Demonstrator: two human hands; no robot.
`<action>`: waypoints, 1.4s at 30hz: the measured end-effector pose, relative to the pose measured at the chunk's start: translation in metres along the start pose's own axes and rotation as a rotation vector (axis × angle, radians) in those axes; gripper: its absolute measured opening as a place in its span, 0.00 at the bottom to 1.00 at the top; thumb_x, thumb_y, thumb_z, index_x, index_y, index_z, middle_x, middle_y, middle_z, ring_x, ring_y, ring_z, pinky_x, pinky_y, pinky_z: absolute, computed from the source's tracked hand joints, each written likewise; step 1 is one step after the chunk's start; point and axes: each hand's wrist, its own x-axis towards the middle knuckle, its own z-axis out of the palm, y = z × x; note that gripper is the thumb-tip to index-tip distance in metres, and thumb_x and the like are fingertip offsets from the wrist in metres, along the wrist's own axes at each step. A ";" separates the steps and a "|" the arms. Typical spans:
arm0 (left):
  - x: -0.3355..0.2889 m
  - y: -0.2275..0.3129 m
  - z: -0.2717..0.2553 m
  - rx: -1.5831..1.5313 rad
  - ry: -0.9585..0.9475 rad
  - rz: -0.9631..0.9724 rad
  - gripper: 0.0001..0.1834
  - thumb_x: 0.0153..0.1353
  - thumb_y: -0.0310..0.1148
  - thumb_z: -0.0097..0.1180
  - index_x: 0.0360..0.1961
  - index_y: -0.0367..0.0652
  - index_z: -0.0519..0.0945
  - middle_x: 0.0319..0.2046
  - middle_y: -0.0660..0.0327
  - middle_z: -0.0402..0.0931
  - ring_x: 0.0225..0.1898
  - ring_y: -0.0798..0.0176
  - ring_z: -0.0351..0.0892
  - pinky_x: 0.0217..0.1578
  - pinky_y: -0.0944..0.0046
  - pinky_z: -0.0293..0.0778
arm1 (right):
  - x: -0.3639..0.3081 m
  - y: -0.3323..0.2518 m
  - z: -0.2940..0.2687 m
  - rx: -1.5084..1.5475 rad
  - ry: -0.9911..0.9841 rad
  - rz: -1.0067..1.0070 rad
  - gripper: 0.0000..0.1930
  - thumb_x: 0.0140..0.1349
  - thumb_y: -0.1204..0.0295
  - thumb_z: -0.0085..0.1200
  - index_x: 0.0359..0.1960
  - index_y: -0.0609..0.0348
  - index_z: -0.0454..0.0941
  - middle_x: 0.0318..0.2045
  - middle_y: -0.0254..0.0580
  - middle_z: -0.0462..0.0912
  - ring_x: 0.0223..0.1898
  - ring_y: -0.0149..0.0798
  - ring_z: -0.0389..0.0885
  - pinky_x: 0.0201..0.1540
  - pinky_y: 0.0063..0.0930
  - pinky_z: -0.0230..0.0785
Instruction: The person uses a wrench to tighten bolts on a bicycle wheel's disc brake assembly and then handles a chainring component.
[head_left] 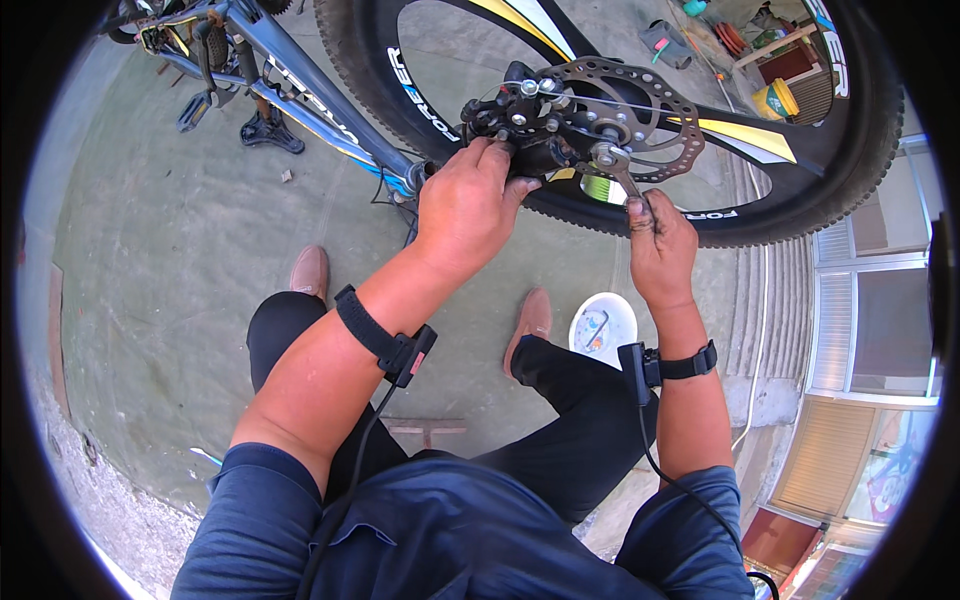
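An upturned-looking bicycle fills the top, its black wheel (870,160) carrying a drilled disc brake rotor (684,125). My right hand (662,245) pinches the handle of a metal spanner (626,180), whose head sits at the axle nut (604,156) in the rotor's middle. My left hand (468,205) is closed around the fork end just below the black brake caliper (515,112); its fingertips are partly hidden, and what they grip cannot be made out. The blue frame (315,100) runs off to the upper left.
A white bucket (630,325) with something in it stands on the floor by my right leg. A pedal (192,112) and the saddle (272,133) show at the upper left. Behind the wheel are a yellow tub (775,100) and a grey container (668,45). Windowed panels line the right side.
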 end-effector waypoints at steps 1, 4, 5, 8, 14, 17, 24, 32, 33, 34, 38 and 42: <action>0.000 0.000 0.001 -0.006 -0.004 -0.002 0.20 0.51 0.33 0.66 0.43 0.32 0.77 0.36 0.51 0.77 0.37 0.46 0.79 0.33 0.52 0.77 | 0.000 0.000 0.002 0.001 0.007 -0.007 0.16 0.70 0.63 0.49 0.27 0.62 0.69 0.19 0.42 0.66 0.21 0.39 0.62 0.26 0.29 0.60; 0.000 -0.003 -0.001 -0.010 0.001 -0.006 0.21 0.51 0.33 0.67 0.43 0.33 0.77 0.36 0.51 0.77 0.37 0.46 0.79 0.33 0.52 0.77 | -0.001 0.000 0.008 -0.021 0.035 -0.005 0.16 0.70 0.64 0.49 0.28 0.62 0.70 0.19 0.42 0.67 0.21 0.38 0.62 0.26 0.29 0.60; -0.001 -0.003 0.001 0.003 0.006 -0.003 0.20 0.51 0.33 0.67 0.42 0.33 0.77 0.36 0.51 0.77 0.37 0.46 0.79 0.33 0.53 0.77 | -0.003 0.002 0.012 -0.021 0.047 0.002 0.15 0.70 0.64 0.49 0.28 0.62 0.70 0.19 0.42 0.67 0.21 0.38 0.62 0.26 0.29 0.60; -0.001 -0.001 0.002 -0.012 0.020 -0.002 0.20 0.52 0.33 0.67 0.42 0.33 0.76 0.36 0.49 0.77 0.36 0.43 0.79 0.33 0.52 0.75 | -0.007 0.005 0.017 -0.072 0.082 0.043 0.10 0.67 0.67 0.51 0.31 0.59 0.75 0.23 0.51 0.73 0.25 0.56 0.71 0.28 0.37 0.65; 0.000 -0.002 0.000 -0.029 0.032 -0.013 0.20 0.51 0.33 0.67 0.41 0.32 0.76 0.37 0.49 0.77 0.36 0.43 0.79 0.33 0.52 0.76 | -0.010 0.008 0.025 0.036 0.079 0.024 0.15 0.72 0.65 0.46 0.29 0.62 0.68 0.20 0.35 0.63 0.23 0.29 0.60 0.26 0.25 0.55; -0.001 -0.004 0.002 -0.015 0.059 0.023 0.19 0.49 0.33 0.67 0.39 0.34 0.76 0.34 0.51 0.76 0.34 0.46 0.79 0.31 0.52 0.77 | -0.011 0.008 0.027 0.060 0.085 0.038 0.15 0.72 0.64 0.46 0.28 0.62 0.68 0.20 0.34 0.64 0.23 0.28 0.60 0.26 0.24 0.55; -0.001 0.000 0.002 -0.013 0.042 -0.001 0.20 0.50 0.33 0.67 0.41 0.33 0.77 0.35 0.50 0.76 0.35 0.45 0.80 0.32 0.53 0.77 | -0.019 0.009 0.044 0.181 0.160 0.098 0.17 0.73 0.62 0.44 0.28 0.61 0.69 0.20 0.32 0.64 0.22 0.27 0.61 0.24 0.24 0.54; -0.003 0.003 -0.003 -0.013 -0.006 0.019 0.18 0.54 0.33 0.65 0.42 0.32 0.76 0.36 0.47 0.77 0.34 0.40 0.79 0.32 0.51 0.75 | -0.020 0.008 0.043 0.032 0.184 0.016 0.13 0.71 0.64 0.47 0.33 0.61 0.73 0.20 0.43 0.71 0.21 0.41 0.68 0.27 0.31 0.63; -0.002 0.003 -0.003 -0.007 -0.004 0.028 0.18 0.54 0.33 0.65 0.41 0.32 0.76 0.36 0.47 0.77 0.34 0.40 0.79 0.32 0.51 0.75 | -0.019 0.007 0.041 0.055 0.180 0.036 0.13 0.70 0.63 0.48 0.32 0.60 0.73 0.21 0.45 0.72 0.22 0.46 0.70 0.27 0.34 0.63; 0.002 0.002 -0.002 -0.003 -0.001 0.037 0.18 0.54 0.33 0.65 0.40 0.32 0.76 0.36 0.47 0.77 0.34 0.39 0.78 0.32 0.51 0.75 | -0.016 0.006 0.040 0.077 0.176 0.055 0.14 0.69 0.62 0.49 0.31 0.59 0.73 0.21 0.47 0.73 0.24 0.51 0.72 0.27 0.37 0.64; 0.008 0.001 -0.005 -0.003 -0.073 0.010 0.16 0.55 0.33 0.65 0.37 0.32 0.75 0.34 0.45 0.77 0.34 0.38 0.77 0.33 0.49 0.74 | -0.011 -0.005 0.034 0.120 0.138 0.088 0.14 0.69 0.62 0.49 0.29 0.59 0.71 0.22 0.50 0.73 0.25 0.57 0.73 0.27 0.41 0.65; 0.009 -0.006 -0.005 0.067 -0.156 -0.011 0.18 0.56 0.35 0.64 0.41 0.32 0.76 0.38 0.45 0.78 0.37 0.38 0.78 0.35 0.48 0.75 | -0.010 0.002 0.034 0.127 0.094 0.081 0.14 0.67 0.62 0.50 0.28 0.59 0.71 0.23 0.51 0.73 0.25 0.57 0.73 0.27 0.42 0.65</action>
